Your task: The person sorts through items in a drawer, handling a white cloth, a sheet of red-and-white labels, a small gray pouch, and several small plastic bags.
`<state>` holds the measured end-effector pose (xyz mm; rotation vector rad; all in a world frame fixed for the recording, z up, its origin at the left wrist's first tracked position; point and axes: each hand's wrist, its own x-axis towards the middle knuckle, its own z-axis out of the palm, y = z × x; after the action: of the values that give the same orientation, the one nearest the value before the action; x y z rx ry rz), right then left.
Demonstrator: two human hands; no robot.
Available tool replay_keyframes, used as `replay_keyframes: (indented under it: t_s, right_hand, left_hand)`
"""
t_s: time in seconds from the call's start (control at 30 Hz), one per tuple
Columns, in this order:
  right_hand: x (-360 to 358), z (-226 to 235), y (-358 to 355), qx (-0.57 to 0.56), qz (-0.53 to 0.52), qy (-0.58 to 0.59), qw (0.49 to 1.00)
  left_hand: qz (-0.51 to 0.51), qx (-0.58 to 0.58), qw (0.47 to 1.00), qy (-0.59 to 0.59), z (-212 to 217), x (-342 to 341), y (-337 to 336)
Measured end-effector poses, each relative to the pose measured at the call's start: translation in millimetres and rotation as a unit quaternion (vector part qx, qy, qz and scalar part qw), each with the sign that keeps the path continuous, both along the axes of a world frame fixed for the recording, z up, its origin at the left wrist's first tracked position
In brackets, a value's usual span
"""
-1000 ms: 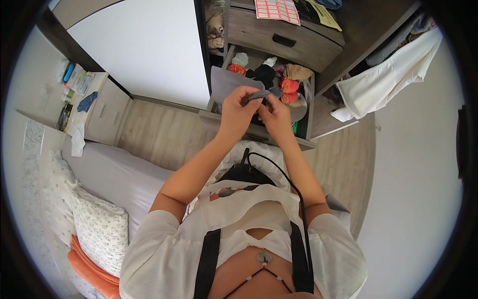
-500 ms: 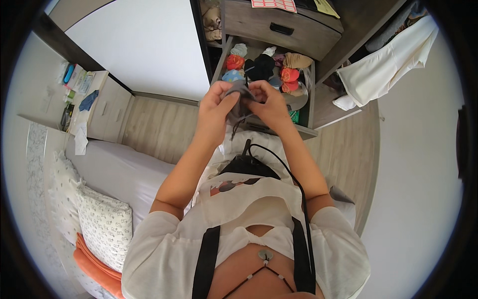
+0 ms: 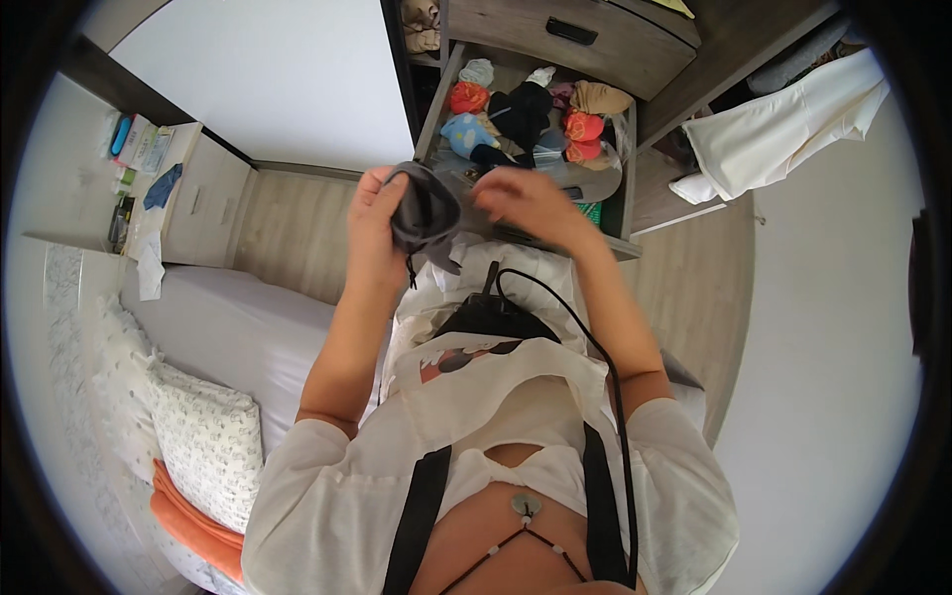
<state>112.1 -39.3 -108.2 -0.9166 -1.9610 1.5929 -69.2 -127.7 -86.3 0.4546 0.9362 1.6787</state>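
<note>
My left hand (image 3: 371,220) grips a dark grey drawstring pouch (image 3: 426,203) by its left side. The pouch's mouth gapes, and a dark cord dangles below it. What lies inside cannot be made out. To the right, apart from the pouch, my right hand (image 3: 540,206) is over the front of a pulled-out drawer (image 3: 629,169), its fingers loosely bent and apart with nothing visible in them. Rolled socks and small cloths fill the drawer: a black bundle (image 3: 520,114), a light blue one (image 3: 462,135), orange-red ones (image 3: 583,126) and a tan one (image 3: 601,97).
Above the open drawer is a closed one with a black handle (image 3: 572,31). A white garment (image 3: 783,124) hangs at the right. A bed with grey sheet (image 3: 238,312) and patterned pillow (image 3: 203,431) lies at the left, beside a small cabinet (image 3: 203,203).
My hands have parted. The left has drawn the pouch leftward, its mouth now spread wider, while the right has let go of it and moved slightly right.
</note>
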Motion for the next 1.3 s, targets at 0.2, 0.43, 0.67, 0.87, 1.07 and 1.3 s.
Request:
replay_keyframes:
  t_s: [0.2, 0.43, 0.67, 0.87, 1.07, 1.3]
  right_hand:
    - [65, -29, 88, 0.224, -0.126, -0.294, 0.921]
    - [55, -68, 138, 0.25, 0.037, -0.491, 0.834]
    - [42, -62, 122, 0.267, 0.019, -0.514, 0.815]
    - [52, -73, 118, 0.29, -0.042, -0.45, 0.844]
    - [59, -74, 122, 0.206, -0.052, -0.408, 0.888]
    - [79, -62, 135, -0.032, -0.191, -0.19, 0.962]
  left_hand:
    - [0.03, -0.007, 0.999, -0.031, -13, -8, 12]
    - [0.003, -0.019, 0.999, -0.032, -23, -9, 27]
    - [0.017, -0.017, 0.999, -0.032, -28, -10, 31]
    - [0.011, -0.011, 0.999, -0.035, -38, -13, 28]
    - [0.021, -0.021, 0.999, -0.028, -40, -17, 22]
    - [0.033, -0.05, 0.998, -0.028, -41, -19, 18]
